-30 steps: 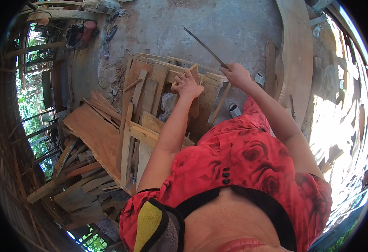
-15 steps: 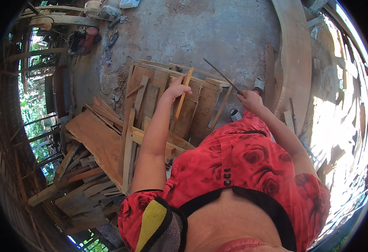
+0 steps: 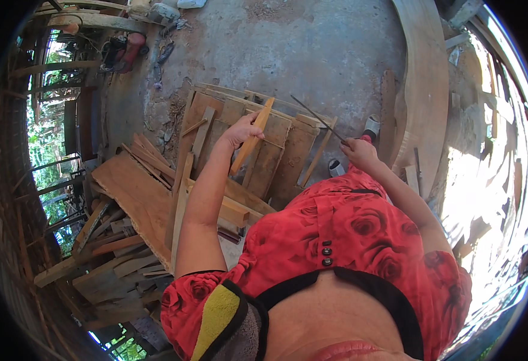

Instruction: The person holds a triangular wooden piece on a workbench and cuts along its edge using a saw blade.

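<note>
My left hand (image 3: 240, 132) grips a narrow yellowish wooden slat (image 3: 246, 150), thumb on one side and fingers wrapped behind. The slat slants over a low platform of boards (image 3: 285, 162), its far end tipped to the right. In my right hand (image 3: 360, 152) is a thin dark rod-like tool (image 3: 315, 114), held at its near end. Its far end points forward and left, apart from the slat. I cannot make out the rod's surface or exact kind.
Loose boards and offcuts (image 3: 116, 265) pile up at the left beside a wide plank (image 3: 137, 201). A long broad board (image 3: 423, 90) lies along the right. A red machine (image 3: 133, 51) stands at the far left on the concrete floor (image 3: 276, 48). My shoes show beside the platform.
My left hand has shifted slightly left and nearer, and the slat has turned to show a wider face. The tip of the rod is a little lower in view.
</note>
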Tool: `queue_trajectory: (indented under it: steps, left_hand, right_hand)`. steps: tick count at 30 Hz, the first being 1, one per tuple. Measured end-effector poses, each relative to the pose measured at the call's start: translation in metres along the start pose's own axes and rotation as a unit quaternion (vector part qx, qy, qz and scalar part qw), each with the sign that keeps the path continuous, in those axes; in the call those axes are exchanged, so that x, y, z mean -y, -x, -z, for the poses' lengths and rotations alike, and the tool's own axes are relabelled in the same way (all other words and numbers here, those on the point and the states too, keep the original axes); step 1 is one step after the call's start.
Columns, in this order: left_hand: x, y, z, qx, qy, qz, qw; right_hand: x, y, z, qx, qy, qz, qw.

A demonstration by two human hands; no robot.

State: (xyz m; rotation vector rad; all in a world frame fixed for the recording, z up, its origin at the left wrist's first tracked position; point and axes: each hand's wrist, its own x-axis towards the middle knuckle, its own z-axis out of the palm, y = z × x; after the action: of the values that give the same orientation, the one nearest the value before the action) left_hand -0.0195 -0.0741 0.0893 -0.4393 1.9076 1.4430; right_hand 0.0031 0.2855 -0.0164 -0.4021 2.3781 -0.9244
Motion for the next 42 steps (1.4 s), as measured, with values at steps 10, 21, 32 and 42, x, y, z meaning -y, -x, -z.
queue_trajectory:
  steps: [10, 21, 32, 42]
  left_hand:
    - [-0.013, -0.002, 0.043, -0.016, -0.136, -0.017, 0.99]
    - [0.012, -0.054, 0.028, -0.027, -0.253, 0.075, 0.964]
    - [0.054, -0.059, -0.053, -0.404, -0.395, -0.025, 0.825]
    - [0.052, -0.065, -0.092, -0.5, -0.414, 0.048, 0.759]
  right_hand:
    - [-0.003, 0.0, -0.001, 0.013, 0.008, -0.004, 1.0]
    - [0.007, -0.002, 0.002, 0.032, -0.038, -0.008, 0.999]
    - [0.044, -0.015, 0.011, 0.011, -0.054, 0.013, 0.998]
    - [0.092, -0.05, -0.01, -0.023, -0.014, 0.117, 0.993]
